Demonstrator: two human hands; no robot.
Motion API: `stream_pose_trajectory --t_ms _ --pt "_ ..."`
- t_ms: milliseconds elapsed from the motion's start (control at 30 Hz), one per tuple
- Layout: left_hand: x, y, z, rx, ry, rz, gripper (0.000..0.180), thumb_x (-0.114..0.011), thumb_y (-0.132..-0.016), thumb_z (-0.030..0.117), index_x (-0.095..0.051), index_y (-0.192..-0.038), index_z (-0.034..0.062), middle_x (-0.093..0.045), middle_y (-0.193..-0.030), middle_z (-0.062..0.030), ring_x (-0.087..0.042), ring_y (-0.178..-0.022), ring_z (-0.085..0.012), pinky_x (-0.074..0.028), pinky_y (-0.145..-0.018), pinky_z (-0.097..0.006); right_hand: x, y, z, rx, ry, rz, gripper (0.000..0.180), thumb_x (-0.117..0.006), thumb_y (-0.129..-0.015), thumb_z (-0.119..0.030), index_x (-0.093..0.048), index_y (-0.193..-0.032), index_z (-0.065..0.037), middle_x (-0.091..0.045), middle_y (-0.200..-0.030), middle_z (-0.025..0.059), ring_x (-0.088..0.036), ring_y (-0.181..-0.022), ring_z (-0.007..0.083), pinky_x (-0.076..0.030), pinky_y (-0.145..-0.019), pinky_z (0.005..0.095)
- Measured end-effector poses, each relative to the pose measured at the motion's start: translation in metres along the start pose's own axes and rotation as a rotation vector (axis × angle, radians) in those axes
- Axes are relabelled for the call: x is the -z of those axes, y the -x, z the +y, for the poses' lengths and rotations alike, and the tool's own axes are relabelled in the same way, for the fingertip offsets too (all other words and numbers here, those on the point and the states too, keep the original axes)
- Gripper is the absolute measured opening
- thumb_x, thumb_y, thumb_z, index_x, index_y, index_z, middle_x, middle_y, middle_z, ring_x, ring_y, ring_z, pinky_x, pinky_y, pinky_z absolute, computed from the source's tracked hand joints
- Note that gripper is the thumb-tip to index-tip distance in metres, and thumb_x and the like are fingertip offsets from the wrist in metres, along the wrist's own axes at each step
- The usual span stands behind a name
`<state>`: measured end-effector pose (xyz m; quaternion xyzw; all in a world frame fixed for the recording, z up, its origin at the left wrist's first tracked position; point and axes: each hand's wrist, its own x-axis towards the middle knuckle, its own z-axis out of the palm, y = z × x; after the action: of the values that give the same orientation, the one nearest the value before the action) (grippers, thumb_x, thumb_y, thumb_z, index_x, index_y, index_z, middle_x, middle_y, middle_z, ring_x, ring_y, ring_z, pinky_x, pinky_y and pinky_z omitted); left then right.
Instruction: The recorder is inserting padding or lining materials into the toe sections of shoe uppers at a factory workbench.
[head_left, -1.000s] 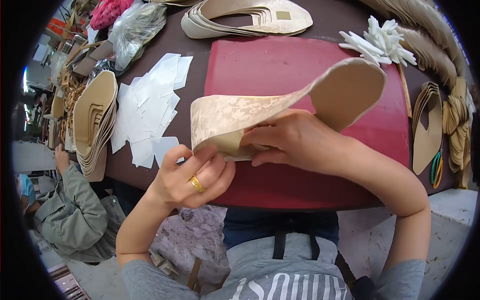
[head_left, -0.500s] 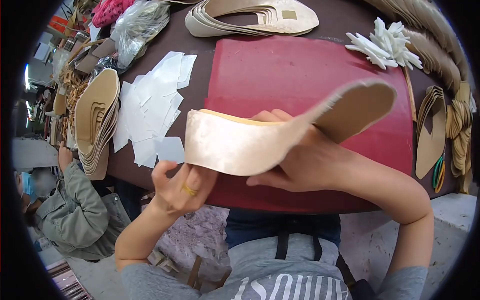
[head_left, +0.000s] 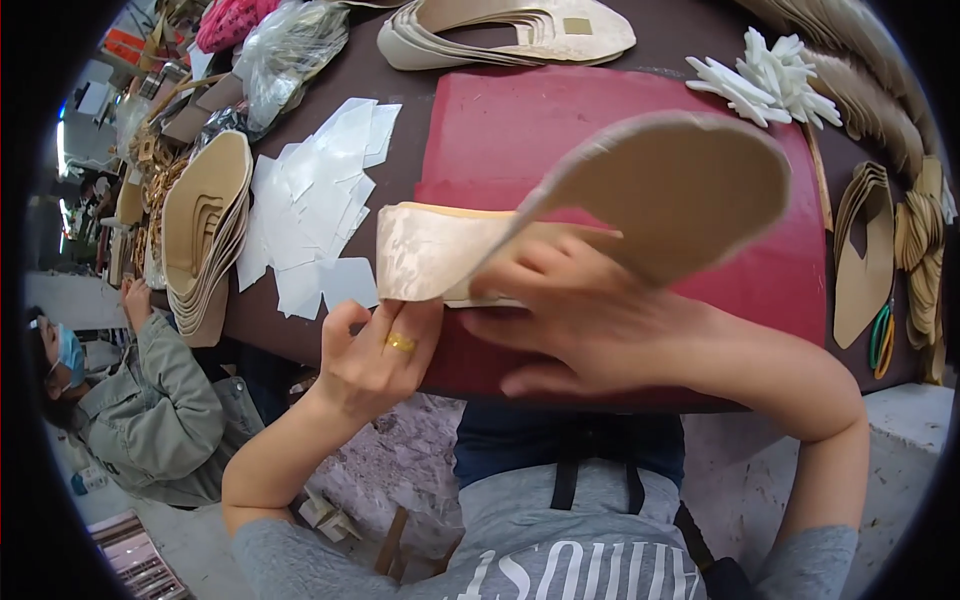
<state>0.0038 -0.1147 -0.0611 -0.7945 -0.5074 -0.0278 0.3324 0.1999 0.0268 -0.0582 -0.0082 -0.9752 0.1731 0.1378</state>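
Above red mat [head_left: 540, 115]: 1 shoe upper [head_left: 665, 190], beige patt. ext., tan lining, is held curved, near table's [head_left: 290, 335] front edge. Lower edge, L end, is pinched by L hand [head_left: 372, 355]; R hand [head_left: 575, 315] is set within curve, blurred, grip can't be told. Wht. sheets [head_left: 310, 205] are piled L of mat; wht. strips [head_left: 770, 80], heaped at far R corner; stacked uppers [head_left: 600, 38], laid beyond.

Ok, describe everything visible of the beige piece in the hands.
The beige piece is a thin, bent band, mottled pale outside at left, its broad, rounded right end raised, showing plain tan. It looks like flexible sheet, held mostly over the red mat. The left hand pinches its lower left edge; the blurred right hand is at its inner side.
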Motion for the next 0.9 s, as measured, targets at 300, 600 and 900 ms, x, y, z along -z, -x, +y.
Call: stream_pose_trajectory --t_ms 300,600,900 --pt "-0.004 -0.051 0.021 -0.064 0.131 0.045 0.028 -0.065 -0.077 0.006 -0.069 -0.105 0.0062 -0.068 -0.109 -0.0046 -0.057 -0.079 -0.0108 -0.034 -0.085 -0.032 0.014 0.065 -0.016 -0.559 -0.194 0.285 0.055 -0.06 -0.086 -0.043 -0.056 -0.128 -0.007 -0.055 -0.13 0.008 -0.053 -0.114 0.0245 -0.036 -0.1 0.0469" --pt "-0.004 -0.061 0.011 -0.171 0.236 0.003 0.026 -0.065 -0.075 0.005 -0.068 -0.101 0.0017 -0.068 -0.1 -0.0084 -0.054 -0.073 -0.0142 -0.039 -0.09 -0.036 0.037 0.102 0.0 -0.683 0.416 -0.042 0.059 -0.049 -0.091 -0.045 -0.046 -0.138 -0.01 -0.043 -0.145 0.0044 -0.035 -0.137 0.0218 -0.01 -0.115 0.0488" --pt "0.034 -0.061 0.008 0.051 0.198 0.019 0.022 -0.064 -0.074 0.004 -0.067 -0.096 0.0018 -0.067 -0.092 -0.0082 -0.052 -0.067 -0.0158 -0.046 -0.082 -0.035 0.032 0.063 -0.025 -0.204 0.366 0.205 0.028 -0.061 -0.079 -0.011 -0.062 -0.104 0.002 -0.061 -0.109 0.0148 -0.058 -0.1 0.0255 -0.042 -0.101 0.0394"
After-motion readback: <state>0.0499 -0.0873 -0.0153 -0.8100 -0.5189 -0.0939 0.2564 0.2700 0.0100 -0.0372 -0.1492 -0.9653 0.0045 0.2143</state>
